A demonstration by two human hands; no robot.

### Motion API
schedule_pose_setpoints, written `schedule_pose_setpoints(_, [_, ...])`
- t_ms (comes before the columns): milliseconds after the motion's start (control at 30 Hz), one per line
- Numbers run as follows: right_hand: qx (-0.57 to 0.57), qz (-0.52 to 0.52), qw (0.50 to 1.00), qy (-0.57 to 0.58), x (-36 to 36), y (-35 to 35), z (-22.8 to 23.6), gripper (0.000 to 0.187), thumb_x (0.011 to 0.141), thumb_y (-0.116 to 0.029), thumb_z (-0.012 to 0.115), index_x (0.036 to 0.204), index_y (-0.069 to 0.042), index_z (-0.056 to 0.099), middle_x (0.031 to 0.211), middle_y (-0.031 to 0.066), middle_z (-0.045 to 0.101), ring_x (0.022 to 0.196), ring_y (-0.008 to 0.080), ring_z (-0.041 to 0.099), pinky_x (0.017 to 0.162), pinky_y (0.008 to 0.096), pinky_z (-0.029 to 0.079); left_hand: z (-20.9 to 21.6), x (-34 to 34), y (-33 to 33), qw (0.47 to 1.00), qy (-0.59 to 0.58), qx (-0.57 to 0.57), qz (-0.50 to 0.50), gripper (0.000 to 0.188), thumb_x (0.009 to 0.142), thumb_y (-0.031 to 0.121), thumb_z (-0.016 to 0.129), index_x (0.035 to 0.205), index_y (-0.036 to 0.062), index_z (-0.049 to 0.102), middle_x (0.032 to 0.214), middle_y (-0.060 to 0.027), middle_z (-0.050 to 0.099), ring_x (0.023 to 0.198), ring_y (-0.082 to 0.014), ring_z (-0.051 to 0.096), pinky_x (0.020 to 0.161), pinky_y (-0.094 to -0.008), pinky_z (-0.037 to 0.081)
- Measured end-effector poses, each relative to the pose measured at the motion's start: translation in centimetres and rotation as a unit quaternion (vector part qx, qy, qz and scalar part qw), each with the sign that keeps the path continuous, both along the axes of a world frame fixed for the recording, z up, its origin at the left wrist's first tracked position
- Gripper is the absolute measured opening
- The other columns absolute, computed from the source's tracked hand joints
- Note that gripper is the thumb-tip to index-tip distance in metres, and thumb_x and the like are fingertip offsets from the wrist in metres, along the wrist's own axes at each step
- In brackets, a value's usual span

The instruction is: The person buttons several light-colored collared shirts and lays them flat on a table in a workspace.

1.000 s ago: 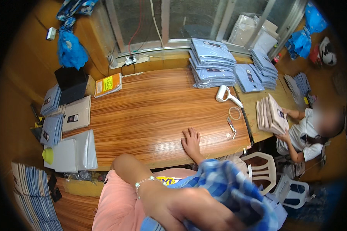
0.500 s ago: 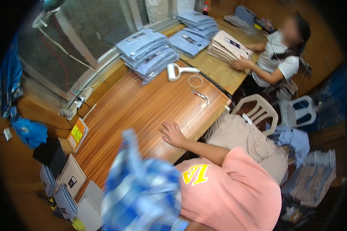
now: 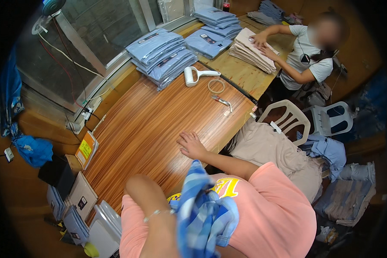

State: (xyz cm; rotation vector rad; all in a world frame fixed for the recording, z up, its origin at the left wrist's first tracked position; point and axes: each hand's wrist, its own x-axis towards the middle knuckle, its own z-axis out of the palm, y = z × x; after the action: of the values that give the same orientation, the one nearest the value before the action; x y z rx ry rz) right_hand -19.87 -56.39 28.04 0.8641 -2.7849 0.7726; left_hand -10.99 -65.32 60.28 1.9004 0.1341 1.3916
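My right hand (image 3: 191, 145) rests palm down near the front edge of the brown wood-grain table (image 3: 133, 129), fingers loosely spread and holding nothing. My left arm is bent up close to me, with a thin bracelet (image 3: 157, 215) at the wrist. A blue checked cloth (image 3: 202, 210) is held up bunched beside my left hand (image 3: 161, 236), in front of my pink shirt. The fingers of that hand are out of sight at the lower edge. Beyond my right hand lie a white lint roller (image 3: 191, 76), a tape ring (image 3: 216, 86) and a small metal tool (image 3: 222, 102).
Bagged blue folded shirts (image 3: 159, 56) are piled by the window. At an adjoining table, a person in a white shirt presses both hands on a beige folded stack (image 3: 249, 51). Plastic chairs (image 3: 288, 118) and beige cloth (image 3: 266, 155) stand at right; folded packs (image 3: 79, 198) line the left.
The checked cloth has swung right and down, uncovering my bent left arm. My right hand stays on the table. The other person's hands have moved onto the top of the beige stack.
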Motion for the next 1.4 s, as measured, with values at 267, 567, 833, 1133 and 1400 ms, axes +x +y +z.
schedule_pose_setpoints(267, [-0.001,-0.012,1.000,-0.005,0.3,0.3,0.0,0.040,0.075,-0.028,0.052,0.110,-0.009,0.049,0.122,0.0161,0.037,0.120,0.0296,0.028,0.097,0.0506,0.017,0.6,-1.3,8.1,0.971,0.123,-0.008,-0.205,0.028,0.082,0.027,0.046,0.089,0.0018,0.056,0.083,-0.0115,0.057,0.077,-0.0279,0.052,0.071,-0.0341,0.041])
schedule_pose_setpoints(567, [-0.004,-0.005,1.000,-0.018,0.3,0.1,0.3,0.039,0.075,-0.026,0.052,0.111,-0.010,0.047,0.123,0.0162,0.036,0.121,0.0288,0.026,0.097,0.0503,0.016,1.0,0.8,13.6,1.000,-0.014,0.013,-0.002,0.031,0.081,0.027,0.050,0.093,-0.0016,0.054,0.087,-0.0140,0.056,0.082,-0.0283,0.052,0.073,-0.0340,0.041])
schedule_pose_setpoints(833, [-0.017,-0.004,1.000,-0.024,0.1,0.0,1.0,0.037,0.078,-0.027,0.050,0.111,-0.009,0.048,0.124,0.0165,0.035,0.120,0.0286,0.027,0.098,0.0485,0.017,0.3,-1.0,9.6,0.998,-0.022,0.012,0.064,0.035,0.080,0.026,0.053,0.096,-0.0045,0.052,0.091,-0.0163,0.056,0.086,-0.0287,0.052,0.076,-0.0339,0.041])
schedule_pose_setpoints(1133, [-0.039,-0.009,0.999,-0.019,0.3,0.7,0.3,0.037,0.077,-0.026,0.051,0.110,-0.010,0.048,0.122,0.0163,0.036,0.120,0.0292,0.027,0.097,0.0498,0.018,0.7,-0.2,3.5,0.990,0.011,0.021,0.140,0.040,0.079,0.026,0.056,0.099,-0.0078,0.050,0.095,-0.0188,0.055,0.091,-0.0291,0.052,0.078,-0.0338,0.041])
schedule_pose_setpoints(1400, [-0.002,-0.010,0.999,-0.033,0.0,0.3,0.2,0.038,0.077,-0.027,0.051,0.111,-0.010,0.048,0.124,0.0157,0.035,0.120,0.0293,0.027,0.097,0.0501,0.017,-3.0,-1.6,0.0,0.973,0.047,-0.096,0.206,0.020,0.082,0.002,0.046,0.099,-0.0055,0.055,0.101,-0.0148,0.056,0.091,-0.0219,0.054,0.079,-0.0307,0.043])
